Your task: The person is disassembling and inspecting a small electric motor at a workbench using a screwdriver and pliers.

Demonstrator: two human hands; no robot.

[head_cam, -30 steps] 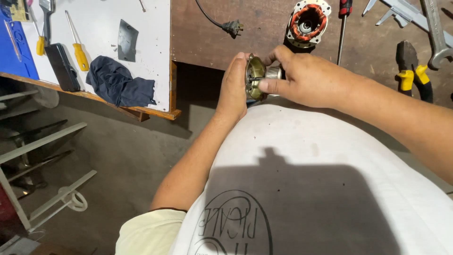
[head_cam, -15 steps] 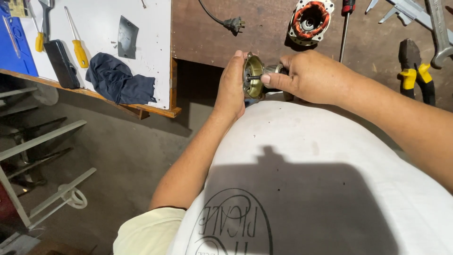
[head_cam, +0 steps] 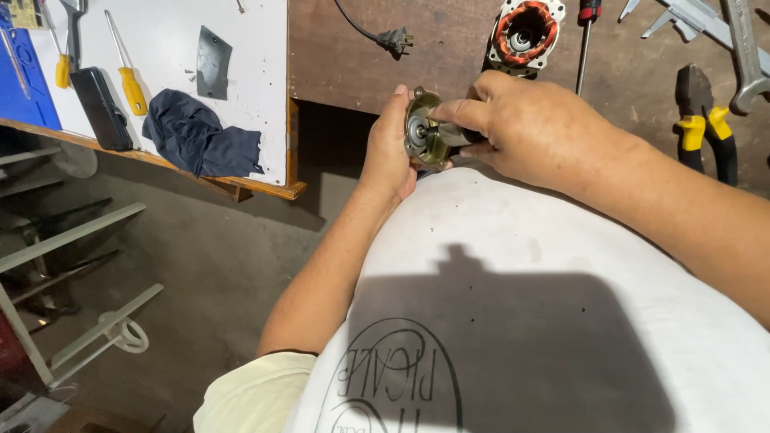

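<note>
Head view, looking down over a white shirt (head_cam: 521, 321) at a workbench edge.

Left hand (head_cam: 391, 144): cupped against the rim of a round brass-coloured motor part (head_cam: 423, 139), fingers curled around its far side. Right hand (head_cam: 533, 128): closed over the dark shaft end of the same part, thumb and forefinger pinching it near the disc face. Part held in the air between both hands, just above the shirt and in front of the brown bench top (head_cam: 449, 72), disc face turned toward the left palm.

Behind the right hand, on the bench: a motor stator with copper-red windings (head_cam: 525, 32), just beside a red-handled screwdriver (head_cam: 585, 40). Farther right: yellow-and-black pliers (head_cam: 706, 128), with grey metal tools (head_cam: 742, 56) above them. Near the top centre: a black plug on a cord (head_cam: 393, 38).

On the white board (head_cam: 168, 48) at left: a dark crumpled cloth (head_cam: 200, 140), a yellow-handled screwdriver (head_cam: 128, 80), a black flat case (head_cam: 100, 108), a grey metal plate (head_cam: 213, 62).
</note>
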